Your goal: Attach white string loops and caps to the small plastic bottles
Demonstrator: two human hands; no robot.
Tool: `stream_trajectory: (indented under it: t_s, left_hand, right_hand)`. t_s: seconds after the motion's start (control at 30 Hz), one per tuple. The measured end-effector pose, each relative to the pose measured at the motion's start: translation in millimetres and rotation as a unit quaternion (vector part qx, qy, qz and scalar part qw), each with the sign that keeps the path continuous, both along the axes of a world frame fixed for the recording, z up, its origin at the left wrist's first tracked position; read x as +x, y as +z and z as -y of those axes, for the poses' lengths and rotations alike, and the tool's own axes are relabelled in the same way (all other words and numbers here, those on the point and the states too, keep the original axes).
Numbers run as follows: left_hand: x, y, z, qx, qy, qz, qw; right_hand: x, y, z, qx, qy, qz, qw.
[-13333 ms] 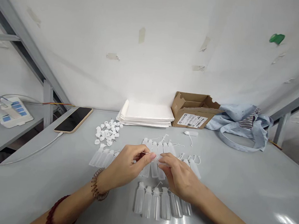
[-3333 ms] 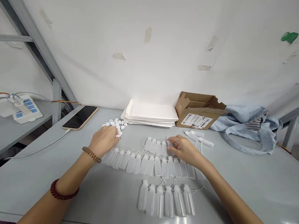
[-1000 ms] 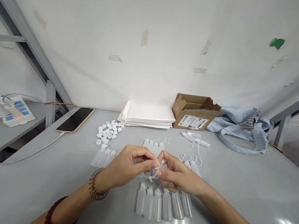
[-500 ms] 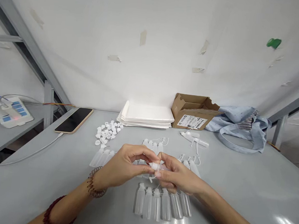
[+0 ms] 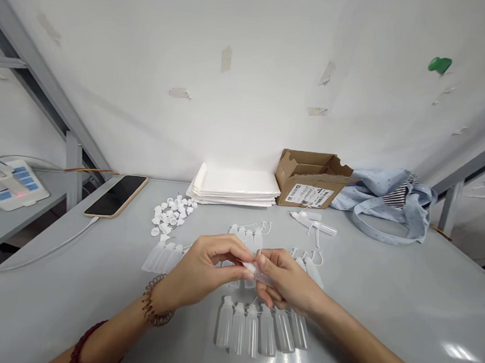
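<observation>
Pale wall [image 5: 246, 128], dotted with scraps of tape [image 5: 226, 60], behind a brown cardboard box [image 5: 313, 181]; under the box, a grey table [image 5: 405, 295]. Right of the box, a crumpled light-blue cloth [image 5: 370, 183]. Left of the box and just beside it, a stack of flat white packets [image 5: 236, 186]. Nearer than the box and to its left, the left hand [image 5: 204, 268] and the right hand [image 5: 291, 277], close together. Well left of the box, a phone [image 5: 117, 195]. Nearer than the box, beyond the hands, a front row of bottles [image 5: 251, 332]. Also nearer than the box and to its left, a small bottle [image 5: 262, 277] on a slant: pinched at its white top [image 5: 249, 267] by the left hand, gripped around its body by the right. Left of the box, past the packets, a scatter of white caps [image 5: 174, 220].
</observation>
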State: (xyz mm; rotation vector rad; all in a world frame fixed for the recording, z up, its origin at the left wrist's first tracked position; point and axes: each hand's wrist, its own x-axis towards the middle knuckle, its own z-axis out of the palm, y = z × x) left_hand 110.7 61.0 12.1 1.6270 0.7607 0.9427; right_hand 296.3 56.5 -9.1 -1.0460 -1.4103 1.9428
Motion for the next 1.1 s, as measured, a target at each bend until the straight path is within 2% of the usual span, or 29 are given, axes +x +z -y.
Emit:
stream_trajectory:
  t_s: [0.1,0.17,0.3,0.43,0.5,0.6,0.67,0.73,0.87,0.97,1.03,1.1]
  left_hand:
    - [-1,3.1,1,0.076,-0.011,-0.004,0.997]
    - [-3,4.7,1,0.099,-0.017,-0.011,0.995]
    - [-4,4.3,0,0.041,-0.027,0.003,0.999]
    - [0,1.2,2,-0.033,0.055,-0.035,0.997]
    - [3,0.8,4,-0.033,0.064,-0.075,0.995]
    - [3,3.4,5,0.003,0.024,-0.097,0.995]
    - [1,6.8,4,0.033,-0.006,-0.103,0.994]
    - [-1,10.0,3,0.041,-0.009,-0.120,0.992]
    - [-2,12.0,4,-0.007,0.036,-0.180,0.983]
    - [0,10.1,7,-0.055,0.019,-0.180,0.982]
    - [1,8.9,7,-0.092,0.018,-0.163,0.982]
    - [0,8.1,6,-0.120,0.033,-0.150,0.981]
  right_hand:
    - [1,2.3,0,-0.084,0.028,-0.024,0.996]
    - [1,3.6,0,-0.117,0.024,-0.040,0.992]
    - [-2,3.7,1,-0.116,-0.001,-0.061,0.991]
    - [-4,2.2,1,-0.096,-0.028,-0.057,0.993]
    - [-4,2.3,2,-0.095,-0.037,-0.053,0.993]
    - [-4,3.5,3,-0.093,-0.037,-0.045,0.994]
    - [-4,4.1,4,-0.081,-0.033,-0.037,0.995]
    - [-5,4.2,5,-0.066,-0.033,-0.025,0.997]
    - [-6,2.4,7,-0.035,-0.040,0.000,0.999]
    - [-5,-0.2,7,-0.019,-0.020,0.013,1.000]
    - [-5,-1.6,7,0.021,-0.012,0.028,0.999]
    - [-4,-1.6,7,0.112,-0.036,0.078,0.990]
